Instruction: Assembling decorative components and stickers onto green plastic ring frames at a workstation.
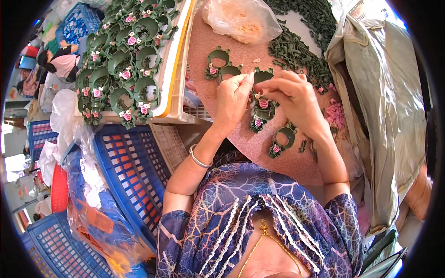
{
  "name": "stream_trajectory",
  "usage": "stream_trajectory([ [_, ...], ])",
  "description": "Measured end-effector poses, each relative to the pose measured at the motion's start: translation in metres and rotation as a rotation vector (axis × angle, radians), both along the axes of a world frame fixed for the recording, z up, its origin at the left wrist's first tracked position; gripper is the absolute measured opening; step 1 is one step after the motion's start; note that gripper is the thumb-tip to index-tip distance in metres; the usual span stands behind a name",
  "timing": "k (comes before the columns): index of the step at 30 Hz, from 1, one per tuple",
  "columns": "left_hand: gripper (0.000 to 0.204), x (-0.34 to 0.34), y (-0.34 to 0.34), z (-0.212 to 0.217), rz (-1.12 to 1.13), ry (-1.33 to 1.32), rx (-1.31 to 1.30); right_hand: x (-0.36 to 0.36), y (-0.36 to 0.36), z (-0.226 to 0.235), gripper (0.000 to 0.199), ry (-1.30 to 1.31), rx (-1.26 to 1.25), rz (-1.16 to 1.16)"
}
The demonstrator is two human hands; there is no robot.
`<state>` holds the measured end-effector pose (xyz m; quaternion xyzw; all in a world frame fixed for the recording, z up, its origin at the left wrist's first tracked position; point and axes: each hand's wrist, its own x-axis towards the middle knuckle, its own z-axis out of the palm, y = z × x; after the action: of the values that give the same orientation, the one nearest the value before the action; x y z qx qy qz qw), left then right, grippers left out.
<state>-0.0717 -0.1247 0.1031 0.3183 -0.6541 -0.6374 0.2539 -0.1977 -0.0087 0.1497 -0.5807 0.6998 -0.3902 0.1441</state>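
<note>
Over the pink tabletop (208, 28), my left hand (234, 99) is closed in a pinch at the edge of a green plastic ring piece (263, 74). My right hand (296, 97) comes in from the other side with bent fingers drawn together; what its fingertips grip is too small to tell. Just below the fingers show a pink flower (263, 104) and another green ring piece (257, 124) with a flower. Two more such ring pieces (218, 58) lie beyond my left hand, partly covered by it. A single ring piece (284, 136) rests nearer me.
Many flowered ring pieces fill a white foam box (174, 60) at left. A clear bag (243, 23) and heaped dark green parts (296, 46) lie at the far side. Pink flowers (334, 113) are piled at right beside grey cloth (380, 92). Blue baskets (132, 162) stand left.
</note>
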Motion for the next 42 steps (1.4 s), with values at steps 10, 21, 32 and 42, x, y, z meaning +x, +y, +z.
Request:
stream_trajectory([
  [10, 0.031, 0.000, 0.008, 0.017, 0.009, 0.050, -0.208, -0.002, -0.002, 0.014, 0.008, 0.363, -0.138, 0.149],
  [21, 0.026, -0.002, 0.012, 0.011, 0.153, 0.071, -0.449, 0.013, 0.001, -0.002, 0.026, 0.489, -0.217, -0.008],
  [32, 0.028, -0.013, 0.005, 0.007, 0.188, -0.014, -0.407, -0.013, -0.026, -0.016, 0.035, -0.350, 0.115, -0.277],
  [42, 0.025, 0.023, -0.015, -0.033, 0.423, 0.074, -0.687, -0.073, -0.063, -0.062, 0.040, 0.100, 0.215, -0.301],
])
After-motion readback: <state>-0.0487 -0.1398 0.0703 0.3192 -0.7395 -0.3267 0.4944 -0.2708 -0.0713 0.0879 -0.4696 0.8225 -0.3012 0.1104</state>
